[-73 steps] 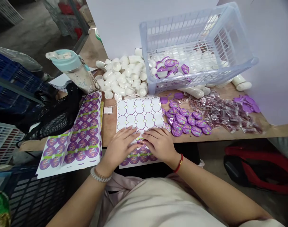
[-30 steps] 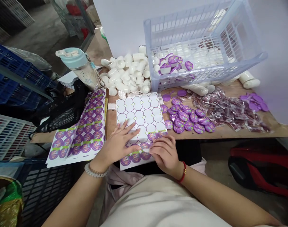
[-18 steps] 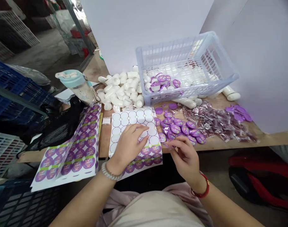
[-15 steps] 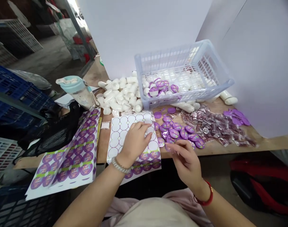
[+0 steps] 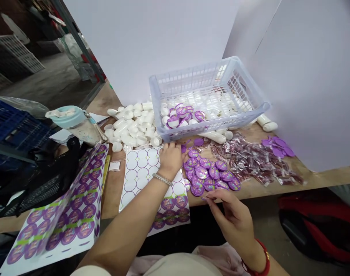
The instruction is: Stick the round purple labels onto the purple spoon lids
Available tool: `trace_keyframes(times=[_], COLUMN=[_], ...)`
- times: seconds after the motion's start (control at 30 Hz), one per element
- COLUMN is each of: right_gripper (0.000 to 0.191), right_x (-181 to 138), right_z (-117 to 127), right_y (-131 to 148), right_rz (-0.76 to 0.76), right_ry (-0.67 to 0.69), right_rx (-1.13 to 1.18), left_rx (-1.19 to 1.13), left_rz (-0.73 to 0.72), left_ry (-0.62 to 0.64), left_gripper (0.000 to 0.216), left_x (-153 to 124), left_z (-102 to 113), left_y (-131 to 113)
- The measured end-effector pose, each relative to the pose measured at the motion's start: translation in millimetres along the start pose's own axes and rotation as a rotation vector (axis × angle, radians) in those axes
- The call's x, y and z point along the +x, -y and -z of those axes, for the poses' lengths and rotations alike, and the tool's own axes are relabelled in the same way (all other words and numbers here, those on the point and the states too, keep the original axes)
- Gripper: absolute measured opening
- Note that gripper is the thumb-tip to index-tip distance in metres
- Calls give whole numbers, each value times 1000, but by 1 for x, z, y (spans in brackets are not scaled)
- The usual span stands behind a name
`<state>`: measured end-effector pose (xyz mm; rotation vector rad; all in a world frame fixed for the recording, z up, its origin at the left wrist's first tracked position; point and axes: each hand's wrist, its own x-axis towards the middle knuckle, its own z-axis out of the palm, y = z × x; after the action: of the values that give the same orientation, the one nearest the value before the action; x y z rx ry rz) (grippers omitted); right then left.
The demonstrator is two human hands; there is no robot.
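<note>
My left hand (image 5: pixel 171 159) reaches over the top right of a sticker sheet (image 5: pixel 131 174). Its fingers are stretched out, with fingertips and thumb beside a plain purple disc (image 5: pixel 183 148); whether they touch it cannot be told. White circles cover the sheet's upper part, and purple printed round stickers (image 5: pixel 169 205) its lower part. My right hand (image 5: pixel 232 212) is at the table's front edge, thumb and forefinger pinched together; anything between them is too small to make out. Just beyond it lies a heap of round purple containers with printed tops (image 5: pixel 209 172).
A pale plastic basket (image 5: pixel 177 132) holds white cups and purple-topped ones. White cups (image 5: pixel 134 124) are piled left of it. Small clear packets (image 5: pixel 252 159) and purple discs (image 5: pixel 278 147) lie right. More sticker sheets (image 5: pixel 77 214), a tumbler (image 5: pixel 77 124) and a black mesh bag (image 5: pixel 48 172) are left.
My left hand has moved forward from the middle of the sticker sheet to its upper right, beside the purple disc. My right thumb and forefinger have come together. The whole view has shifted slightly.
</note>
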<state>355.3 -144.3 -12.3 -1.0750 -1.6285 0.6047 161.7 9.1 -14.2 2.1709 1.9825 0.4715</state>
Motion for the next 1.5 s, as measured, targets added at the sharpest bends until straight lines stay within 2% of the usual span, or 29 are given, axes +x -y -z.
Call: trace_keyframes(times=[0.1, 0.2, 0.3, 0.4, 0.47, 0.53, 0.6, 0.67, 0.77, 0.87, 1.0, 1.13, 1.23, 1.33, 1.5], right_gripper=[31, 33, 28, 23, 23, 23, 23, 26, 30, 32, 31, 31, 33, 33, 37], right_x=[-1, 1, 3, 5, 8, 12, 17, 24, 36, 49, 68, 79, 80, 77, 70], right_z=[-1, -3, -6, -8, -8, -7, -3, 1, 4, -1, -17, -29, -34, -37, -40], right_y=[-1, -3, -8, -14, -16, -15, -11, -4, 9, 24, 43, 58, 66, 72, 76], right_rz=[-12, -8, 1, -31, -59, -61, -46, -29, -33, -45, -48, -43, -49, -65, -11], right_ry=[13, 39, -23, -76, -94, -121, -150, -175, -197, -188, -107, 9, 68, 63, 74], right_rx=[23, 50, 52, 65, 88, 109, 137, 173, 243, 326, 394, 428, 439, 422, 404], left_rx=[-69, -198, -391, -596, -706, -891, -1154, -1326, -1468, -1518, -1539, -1523, -1562, -1654, -1695], left_rz=[16, -22, -101, -108, -95, -72, 6, 146, 373, 424, 359, 277, 251, 279, 237], left_ry=[-14, -34, -71, -107, -85, -6, 117, 228, 270, 307, 364, 340, 393, 460, 402], left_gripper=[25, 32, 40, 47, 46, 43, 43, 47, 43, 37, 47, 35, 42, 56, 57], left_x=[3, 3, 1, -1, -5, -13, -25, -41, -64, -83, -100, -115, -124, -131, -139], left_z=[-2, 4, 13, 22, 31, 42, 55, 69, 82, 87, 88, 95, 101, 104, 105], left_y=[1, 4, 5, 6, 7, 10, 13, 15, 14, 8, 0, -6, -6, -5, -4])
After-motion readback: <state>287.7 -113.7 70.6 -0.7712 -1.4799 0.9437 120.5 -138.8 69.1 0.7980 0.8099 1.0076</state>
